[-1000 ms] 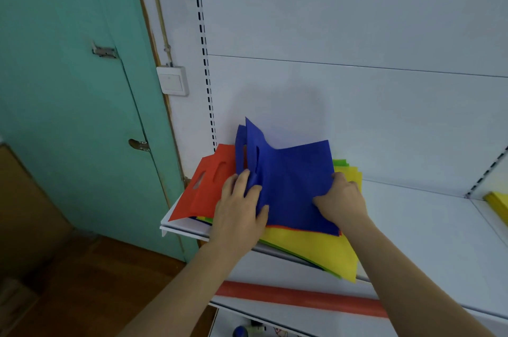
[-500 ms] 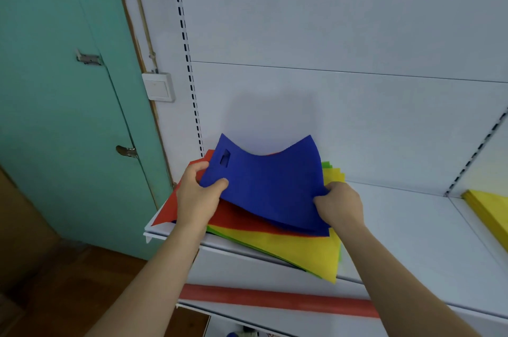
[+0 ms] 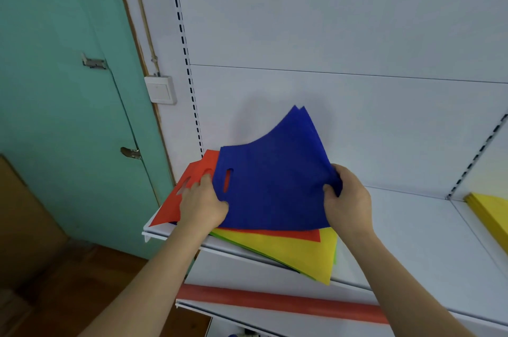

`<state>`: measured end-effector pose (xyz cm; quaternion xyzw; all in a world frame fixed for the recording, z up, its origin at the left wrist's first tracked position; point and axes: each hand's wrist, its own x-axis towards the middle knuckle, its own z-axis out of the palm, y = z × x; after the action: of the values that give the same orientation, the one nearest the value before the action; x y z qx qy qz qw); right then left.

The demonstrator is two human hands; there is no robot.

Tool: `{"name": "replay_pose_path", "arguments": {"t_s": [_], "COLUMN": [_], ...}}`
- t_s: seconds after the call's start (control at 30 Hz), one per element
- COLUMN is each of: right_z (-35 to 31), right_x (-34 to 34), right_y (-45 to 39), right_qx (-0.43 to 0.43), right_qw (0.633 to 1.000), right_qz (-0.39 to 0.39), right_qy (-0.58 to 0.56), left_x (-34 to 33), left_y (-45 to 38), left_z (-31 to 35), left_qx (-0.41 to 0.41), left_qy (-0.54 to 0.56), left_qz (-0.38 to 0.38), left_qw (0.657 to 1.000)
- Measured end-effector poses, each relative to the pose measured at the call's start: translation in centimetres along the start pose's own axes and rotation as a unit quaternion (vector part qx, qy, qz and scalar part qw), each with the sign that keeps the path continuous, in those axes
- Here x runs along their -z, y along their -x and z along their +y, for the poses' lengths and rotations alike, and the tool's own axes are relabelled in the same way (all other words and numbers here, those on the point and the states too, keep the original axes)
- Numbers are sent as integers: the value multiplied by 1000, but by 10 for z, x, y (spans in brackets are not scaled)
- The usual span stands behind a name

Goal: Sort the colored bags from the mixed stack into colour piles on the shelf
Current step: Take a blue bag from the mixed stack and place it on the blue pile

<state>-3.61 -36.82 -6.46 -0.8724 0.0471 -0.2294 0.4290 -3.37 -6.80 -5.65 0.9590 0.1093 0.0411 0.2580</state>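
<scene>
Right hand (image 3: 347, 199) pinching blue bag (image 3: 275, 185) edge, left hand (image 3: 202, 206) gripping its handle side

We see a deep blue flat fabric bag (image 3: 275, 188), orange-red fabric bags (image 3: 176, 204) beneath it, a bright yellow fabric bag (image 3: 297, 257) with a green edge below, a yellow pile (image 3: 492, 213) at right, our white metal shelf (image 3: 412, 240), a teal door (image 3: 60, 89), a red strip (image 3: 275, 302) under the shelf

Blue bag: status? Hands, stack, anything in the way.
Right hand pinches blue bag at its right edge, corner raised. Left hand grips its left edge by the handle slot. Red bag and yellow bag beneath on shelf. Nothing blocking.
</scene>
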Motion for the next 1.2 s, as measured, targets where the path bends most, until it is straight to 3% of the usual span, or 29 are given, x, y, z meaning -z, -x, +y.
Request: {"name": "replay_pose_path", "arguments": {"t_s": [0.1,0.17,0.27,0.33,0.53,0.7,0.8,0.97,1.2], "right_z": [-5,-10,-14,-12,7,6,2,-7,27], "right_x": [11,20,32,37,37,28,34,59,128], "right_y": [6,11,19,23,23,24,26,42,104], "right_qx": [35,36,30,26,-19,-36,-42,-75,-47], "right_qw": [997,992,981,977,990,997,996,974,957], "right_qz": [31,50,83,101,47,36,79,203,279], "right_qy": [-55,-109,-170,-187,-129,-52,-20,-64,65], "left_x": [-4,-6,-3,-3,-5,-18,-24,-19,-53], "left_y": [-3,-8,-20,-29,-31,-36,-39,-37,4], "left_z": [4,8,16,21,37,26,25,47,121], "left_qx": [-15,-21,39,51,-68,-86,-89,-143,-219], "left_qy": [48,140,391,464,462,489,505,474,461], "left_qz": [36,46,37,40,96,18,-9,37,-101], "left_qw": [998,989,919,883,879,868,858,868,854]}}
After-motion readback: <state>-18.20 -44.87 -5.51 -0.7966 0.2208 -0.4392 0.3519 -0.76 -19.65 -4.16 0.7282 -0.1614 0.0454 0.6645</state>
